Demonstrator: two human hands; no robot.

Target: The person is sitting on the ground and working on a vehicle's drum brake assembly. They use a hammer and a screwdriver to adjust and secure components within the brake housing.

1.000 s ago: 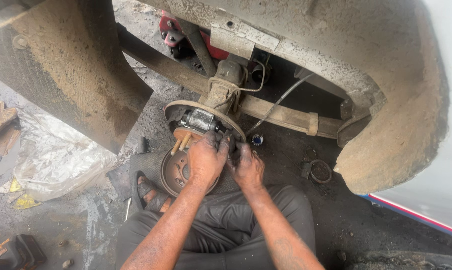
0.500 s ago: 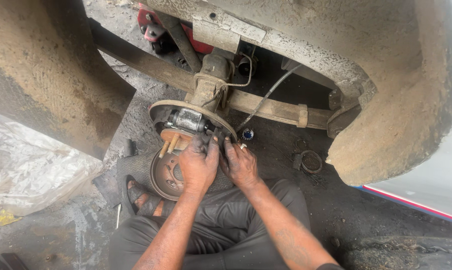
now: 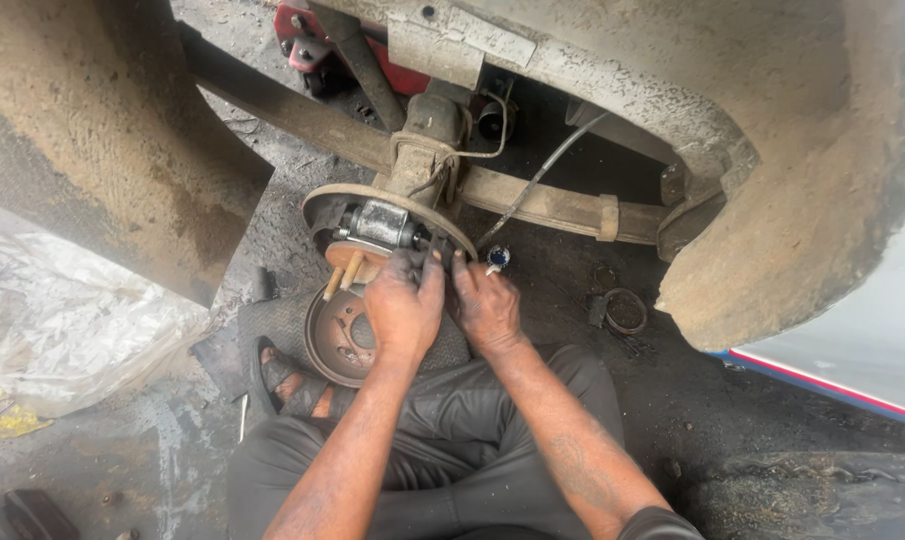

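The brake assembly (image 3: 388, 235) sat bare at the end of the axle, under the wheel arch (image 3: 773, 150), its round backing plate tilted toward the person and two wheel studs (image 3: 341, 276) jutting out at its lower left. Both hands pressed against its lower right edge, side by side and nearly touching. The left hand (image 3: 403, 305) lay over the hub, fingers curled onto the parts there; the right hand (image 3: 486, 305) was just beside it, fingertips pushed into the same spot. Whether either hand gripped a small part could not be told, since the fingers hid it. Directly below the left hand a rusty brake drum (image 3: 341, 340) lay flat on the ground, open side up, next to the person's sandalled foot (image 3: 283, 375). A small blue-and-white object (image 3: 498, 258) lay just beyond the right hand. Farther right a dark ring-shaped part (image 3: 625, 310) rested on the oily floor, and crumpled plastic sheeting (image 3: 83, 320) lay well off to the left.
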